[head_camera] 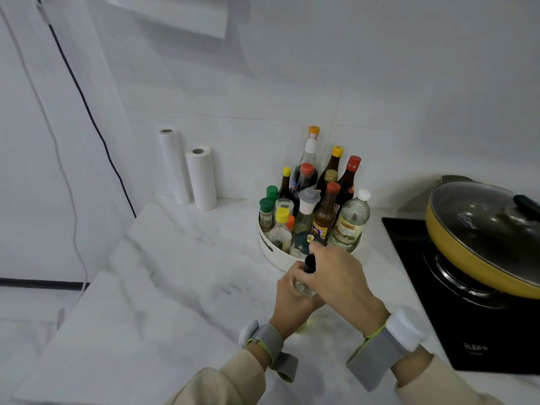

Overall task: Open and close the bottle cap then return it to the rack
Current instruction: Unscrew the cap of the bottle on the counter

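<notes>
Yellow pan (479, 258) lid (482, 217) reads "La Cena"

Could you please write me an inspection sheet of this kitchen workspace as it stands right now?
Surface: white marbled countertop, no spills seen.
Job's things: clear bottle with a dark neck held above the counter, in front of the round white rack, which is crowded with upright sauce bottles.
Clutter: two paper towel rolls standing by the wall.
Grippers: left hand wraps the bottle's body; right hand grips at its top; whether the cap is on cannot be told.
Cables: black cable and white cable run down the left wall.
Surroundings: yellow lidded pan on a black stove.
</notes>
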Motion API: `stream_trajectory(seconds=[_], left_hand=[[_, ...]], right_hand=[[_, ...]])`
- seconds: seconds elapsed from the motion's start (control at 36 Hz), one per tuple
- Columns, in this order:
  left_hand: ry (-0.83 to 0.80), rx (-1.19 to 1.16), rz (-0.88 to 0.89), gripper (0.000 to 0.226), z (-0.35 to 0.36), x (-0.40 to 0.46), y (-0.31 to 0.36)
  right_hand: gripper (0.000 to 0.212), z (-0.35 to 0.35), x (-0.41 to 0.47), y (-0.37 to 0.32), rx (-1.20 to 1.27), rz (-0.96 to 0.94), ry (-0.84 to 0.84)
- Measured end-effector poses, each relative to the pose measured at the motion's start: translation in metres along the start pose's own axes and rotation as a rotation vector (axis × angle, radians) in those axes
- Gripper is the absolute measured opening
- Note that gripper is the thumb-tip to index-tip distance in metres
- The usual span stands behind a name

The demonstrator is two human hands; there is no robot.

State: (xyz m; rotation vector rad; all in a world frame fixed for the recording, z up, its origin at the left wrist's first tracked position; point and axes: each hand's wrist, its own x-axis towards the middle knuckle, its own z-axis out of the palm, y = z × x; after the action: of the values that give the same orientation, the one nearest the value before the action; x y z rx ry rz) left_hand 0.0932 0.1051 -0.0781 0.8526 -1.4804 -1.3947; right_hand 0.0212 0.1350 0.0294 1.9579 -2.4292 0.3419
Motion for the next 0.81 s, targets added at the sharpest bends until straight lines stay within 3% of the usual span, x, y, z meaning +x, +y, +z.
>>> stream_trajectory(seconds=[0.25,0.81], left_hand=[[0.015,0.012,-0.018,0.046,-0.002,0.003,-0.011],[0.006,-0.053,0.003,0.043,0.000,0.003,-0.005]], right_hand=[[0.042,-0.005,0.002,0.004,0.189,0.007,0.029],[0.039,-0.011,0.005,0.011,0.329,-0.075,0.001]])
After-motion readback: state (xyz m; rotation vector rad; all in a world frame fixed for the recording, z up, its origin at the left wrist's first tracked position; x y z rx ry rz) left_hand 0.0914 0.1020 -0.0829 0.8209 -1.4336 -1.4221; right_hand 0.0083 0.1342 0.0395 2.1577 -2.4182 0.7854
